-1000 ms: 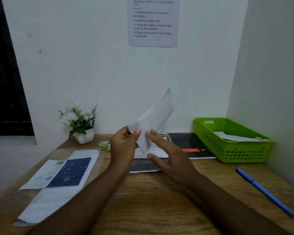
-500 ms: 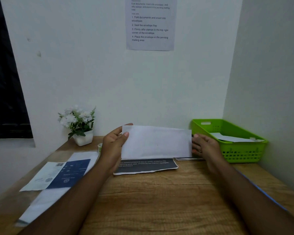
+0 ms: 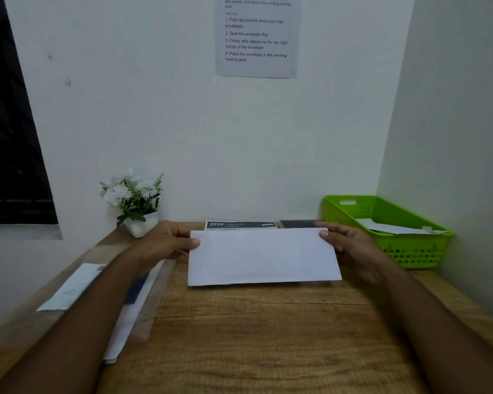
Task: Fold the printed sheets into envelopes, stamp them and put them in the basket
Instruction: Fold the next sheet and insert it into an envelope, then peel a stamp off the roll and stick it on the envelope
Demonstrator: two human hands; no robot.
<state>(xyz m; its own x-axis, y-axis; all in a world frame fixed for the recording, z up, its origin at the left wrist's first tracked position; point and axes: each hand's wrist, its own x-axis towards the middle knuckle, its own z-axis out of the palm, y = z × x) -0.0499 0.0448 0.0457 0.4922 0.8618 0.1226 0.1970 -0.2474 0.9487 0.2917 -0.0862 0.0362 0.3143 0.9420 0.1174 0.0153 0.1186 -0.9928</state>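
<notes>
At centre-left of the frame, the left hand [image 3: 165, 243] pinches the envelope's [image 3: 264, 257] left end, thumb on the front and fingers curled behind. Half a second ago the envelope stood higher, with the printed sheet [image 3: 239, 224] showing below it. Now it has come down, and only a dark strip of the sheet peeks over its top edge. The envelope is plain white, blank and long side level, low over the table [image 3: 268, 336]; I cannot tell whether it touches. The right hand [image 3: 353, 248] grips its right end the same way. The green basket [image 3: 416, 251] sits at right.
</notes>
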